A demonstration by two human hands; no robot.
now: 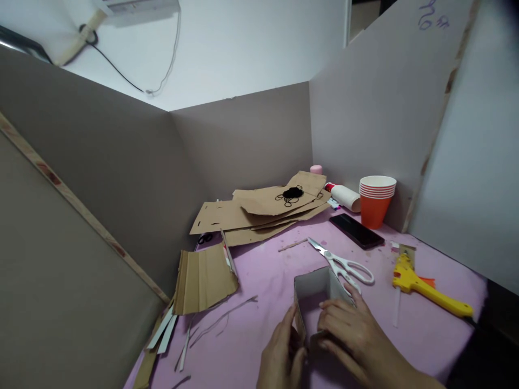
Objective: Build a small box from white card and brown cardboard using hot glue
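At the near side of the pink-covered counter (pixel 251 324), the open grey cardboard box frame (pixel 316 275) looks light and easily bent, best held low along its walls, where both hands' fingers (pixel 287 319) press.

The left hand (pixel 283 351) and right hand (pixel 352 328) are close together, fingers (pixel 333 319) bent, right forearm (pixel 405 370) slanting.

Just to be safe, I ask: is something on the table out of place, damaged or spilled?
Small dark spots mark the pink cloth near the phone, perhaps stains. Loose strips lie scattered at the left, and black cord sits tangled on the cardboard sheets.
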